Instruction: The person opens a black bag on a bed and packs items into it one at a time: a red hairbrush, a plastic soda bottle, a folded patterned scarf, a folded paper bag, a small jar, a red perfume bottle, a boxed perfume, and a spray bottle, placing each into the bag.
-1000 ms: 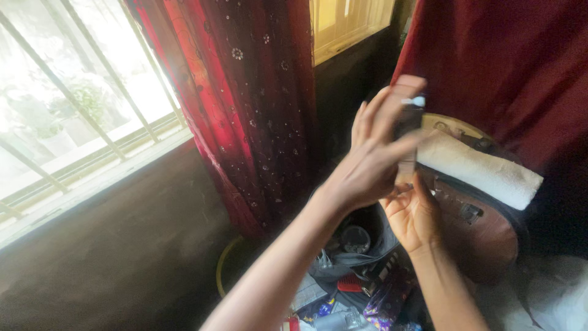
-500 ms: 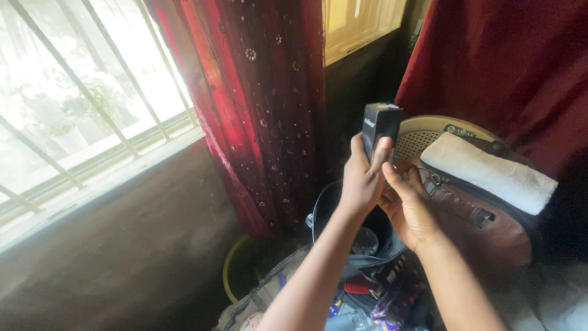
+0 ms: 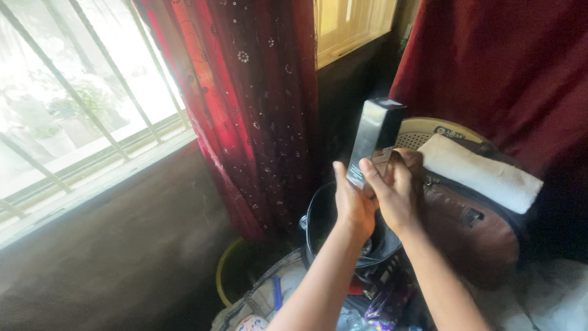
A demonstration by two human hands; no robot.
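Observation:
A tall, narrow black box (image 3: 375,140) with a glossy face stands upright in front of me, tilted slightly right. My left hand (image 3: 353,203) grips its lower end from the left, thumb up along the side. My right hand (image 3: 395,189) wraps the same lower end from the right, thumb across the box's face. Both hands hover above an open black bag (image 3: 321,216).
A brown leather bag (image 3: 474,230) with a rolled white towel (image 3: 481,170) on it sits at the right, against a round cream fan grille (image 3: 422,130). Red curtains (image 3: 257,98) hang behind. Below lie cluttered small items (image 3: 376,303) and a yellow bucket rim (image 3: 220,276). Barred window at left.
My left hand slid down from covering the box to its base. The right hand closed around the lower end, and the box now shows almost fully.

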